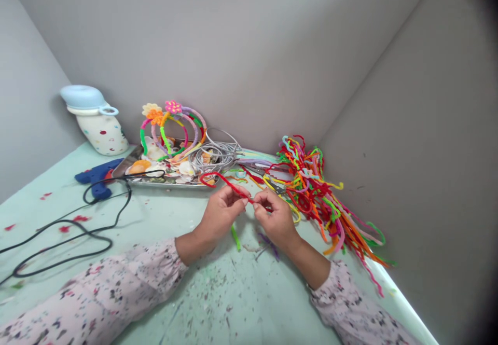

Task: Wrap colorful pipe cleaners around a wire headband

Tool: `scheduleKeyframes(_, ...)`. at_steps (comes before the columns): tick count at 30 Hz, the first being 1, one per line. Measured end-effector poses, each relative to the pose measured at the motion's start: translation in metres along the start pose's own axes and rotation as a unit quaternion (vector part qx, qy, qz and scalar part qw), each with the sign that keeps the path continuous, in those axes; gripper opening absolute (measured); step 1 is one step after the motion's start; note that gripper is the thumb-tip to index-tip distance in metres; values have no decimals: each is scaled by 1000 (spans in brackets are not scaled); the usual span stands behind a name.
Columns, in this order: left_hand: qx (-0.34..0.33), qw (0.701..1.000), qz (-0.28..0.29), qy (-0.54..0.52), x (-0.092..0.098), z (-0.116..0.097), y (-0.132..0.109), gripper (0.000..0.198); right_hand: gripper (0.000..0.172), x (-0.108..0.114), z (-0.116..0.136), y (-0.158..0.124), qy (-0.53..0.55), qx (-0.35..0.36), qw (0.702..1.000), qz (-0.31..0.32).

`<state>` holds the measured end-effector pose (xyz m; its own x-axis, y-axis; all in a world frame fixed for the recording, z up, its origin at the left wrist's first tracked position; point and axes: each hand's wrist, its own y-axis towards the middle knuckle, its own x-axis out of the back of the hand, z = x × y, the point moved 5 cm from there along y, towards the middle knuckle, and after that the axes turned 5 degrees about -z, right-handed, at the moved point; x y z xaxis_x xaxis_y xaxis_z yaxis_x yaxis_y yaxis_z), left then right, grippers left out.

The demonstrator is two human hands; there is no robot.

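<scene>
A red pipe cleaner (223, 177) runs between my two hands, held just above the table. My left hand (222, 211) pinches it between thumb and forefinger, and its far end loops out to the upper left in a hook. Close beside, my right hand (275, 218) pinches the same pipe cleaner, with the fingertips of both hands nearly touching. Below the hands a short green pipe cleaner piece (235, 237) and a purple piece (269, 245) lie on the tabletop.
A metal tray (175, 184) holds shells, coiled silver wire (216, 155) and headbands wrapped in pipe cleaners (164, 140). On the left are a blue glue gun (99, 176) with black cable and a bottle (101, 133). Scissors (277, 185) lie beside a pipe-cleaner heap (311, 184).
</scene>
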<state>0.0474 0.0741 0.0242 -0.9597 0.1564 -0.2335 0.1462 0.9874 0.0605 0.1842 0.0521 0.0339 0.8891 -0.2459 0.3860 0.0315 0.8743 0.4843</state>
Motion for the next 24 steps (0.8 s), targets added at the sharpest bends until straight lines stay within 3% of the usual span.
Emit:
scheduleKeyframes(16,-21,999,22,21,0,-3,1,10,8,-1,2,4,6,-42,999,23)
scheduleKeyframes(21,-18,999,40,20,-1,-2,0,15,9,-1,7,3,-34,-23,999,-1)
scheduleKeyframes(24,-22,998,40,35,1,-3,2,15,14,1,9,8,-62,-8,997,34)
